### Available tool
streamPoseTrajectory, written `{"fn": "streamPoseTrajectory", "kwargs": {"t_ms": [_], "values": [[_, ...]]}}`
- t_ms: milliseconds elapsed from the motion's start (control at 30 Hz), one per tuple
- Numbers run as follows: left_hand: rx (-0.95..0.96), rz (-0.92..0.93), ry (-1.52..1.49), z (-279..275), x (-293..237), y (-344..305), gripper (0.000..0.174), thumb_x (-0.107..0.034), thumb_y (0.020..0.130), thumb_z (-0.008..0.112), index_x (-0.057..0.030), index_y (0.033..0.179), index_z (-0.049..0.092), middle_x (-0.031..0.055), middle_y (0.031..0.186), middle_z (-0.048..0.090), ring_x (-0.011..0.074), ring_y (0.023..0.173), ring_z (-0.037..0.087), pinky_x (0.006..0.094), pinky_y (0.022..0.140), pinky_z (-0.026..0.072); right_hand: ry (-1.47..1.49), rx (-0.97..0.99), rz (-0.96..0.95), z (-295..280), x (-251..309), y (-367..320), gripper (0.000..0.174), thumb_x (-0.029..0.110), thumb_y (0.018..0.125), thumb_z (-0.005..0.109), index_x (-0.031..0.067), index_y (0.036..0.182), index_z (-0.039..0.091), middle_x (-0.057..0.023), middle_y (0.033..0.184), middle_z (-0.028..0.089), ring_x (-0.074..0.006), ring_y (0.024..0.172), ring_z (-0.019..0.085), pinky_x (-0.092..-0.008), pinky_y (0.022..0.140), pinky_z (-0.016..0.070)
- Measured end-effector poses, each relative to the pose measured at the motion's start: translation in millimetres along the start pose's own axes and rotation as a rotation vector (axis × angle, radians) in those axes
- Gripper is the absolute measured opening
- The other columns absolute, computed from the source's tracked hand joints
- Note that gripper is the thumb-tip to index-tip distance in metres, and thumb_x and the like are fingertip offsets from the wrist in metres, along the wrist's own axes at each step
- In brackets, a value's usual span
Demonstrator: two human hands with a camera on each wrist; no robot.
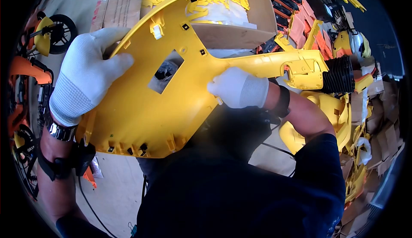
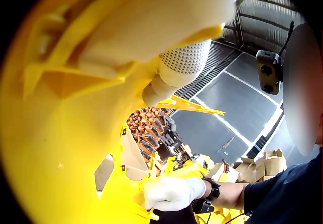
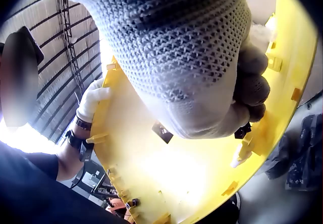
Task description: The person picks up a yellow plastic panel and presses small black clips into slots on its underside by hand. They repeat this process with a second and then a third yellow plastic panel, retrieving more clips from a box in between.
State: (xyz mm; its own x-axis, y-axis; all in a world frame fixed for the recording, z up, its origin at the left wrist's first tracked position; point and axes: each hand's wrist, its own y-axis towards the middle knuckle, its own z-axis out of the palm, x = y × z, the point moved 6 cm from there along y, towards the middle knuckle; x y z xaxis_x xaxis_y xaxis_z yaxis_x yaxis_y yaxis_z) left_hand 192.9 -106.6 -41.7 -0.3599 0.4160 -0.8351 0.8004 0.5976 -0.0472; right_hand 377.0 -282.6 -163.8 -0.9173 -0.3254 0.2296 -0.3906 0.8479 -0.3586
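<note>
A large curved yellow plastic body panel (image 1: 141, 109) is held up in front of the torso, its ribbed inner side showing. It has a rectangular cutout, small black clips (image 1: 185, 26) along its edges and plastic tabs. My white-gloved left hand (image 1: 92, 68) grips its left rim, thumb over the inner face. At the opposite side, my gloved right hand (image 1: 240, 88) is curled at the panel's inner edge, below where a narrow arm of the panel extends right. The right wrist view shows the right hand's bent fingers (image 3: 252, 87) close to the panel; its fingertips are partly hidden.
Behind the panel stands an open cardboard box (image 1: 234, 36) of yellow parts. Stacked orange and black parts (image 1: 285, 6) lie beyond it. A black corrugated tube (image 1: 339, 75) and more yellow panels (image 1: 296, 131) are at the right. Wheeled frames (image 1: 62, 34) stand along the left.
</note>
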Motion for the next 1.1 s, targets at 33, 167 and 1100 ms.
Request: {"fn": "streamPoseTrajectory", "kwargs": {"t_ms": [33, 167, 1100], "values": [[0.003, 0.004, 0.005, -0.6, 1.2, 0.6, 0.037, -0.010, 0.085, 0.060, 0.0093, 0.117, 0.065, 0.0138, 0.087, 0.073, 0.0130, 0.073, 0.068, 0.0276, 0.068, 0.0554, -0.039, 0.015, -0.018, -2.3, 5.2, 0.5, 0.009, 0.013, 0.082, 0.062, 0.0043, 0.085, 0.061, -0.0154, 0.075, 0.064, -0.0362, 0.074, 0.068, -0.0455, 0.066, 0.0546], [-0.023, -0.009, 0.018, -0.3, 4.5, 0.1, 0.037, -0.011, 0.085, 0.061, 0.0087, 0.117, 0.066, 0.0156, 0.086, 0.073, 0.0160, 0.073, 0.071, 0.0288, 0.067, 0.0560, -0.182, 0.078, -0.072, 0.6, 16.3, 5.3, 0.010, 0.013, 0.084, 0.060, 0.0037, 0.087, 0.062, -0.0139, 0.075, 0.063, -0.0327, 0.071, 0.068, -0.0425, 0.063, 0.0560], [0.179, -0.061, 0.132, -20.2, 41.0, -10.0, 0.070, 0.007, 0.078, 0.046, 0.0038, 0.147, 0.044, 0.0200, 0.124, 0.067, 0.0185, 0.109, 0.066, 0.0288, 0.095, 0.0496, 0.740, -0.425, 0.130, 48.0, 11.6, 13.3, 0.015, 0.010, 0.092, 0.056, 0.0019, 0.104, 0.061, -0.0167, 0.099, 0.068, -0.0353, 0.095, 0.066, -0.0417, 0.087, 0.0519]]}}
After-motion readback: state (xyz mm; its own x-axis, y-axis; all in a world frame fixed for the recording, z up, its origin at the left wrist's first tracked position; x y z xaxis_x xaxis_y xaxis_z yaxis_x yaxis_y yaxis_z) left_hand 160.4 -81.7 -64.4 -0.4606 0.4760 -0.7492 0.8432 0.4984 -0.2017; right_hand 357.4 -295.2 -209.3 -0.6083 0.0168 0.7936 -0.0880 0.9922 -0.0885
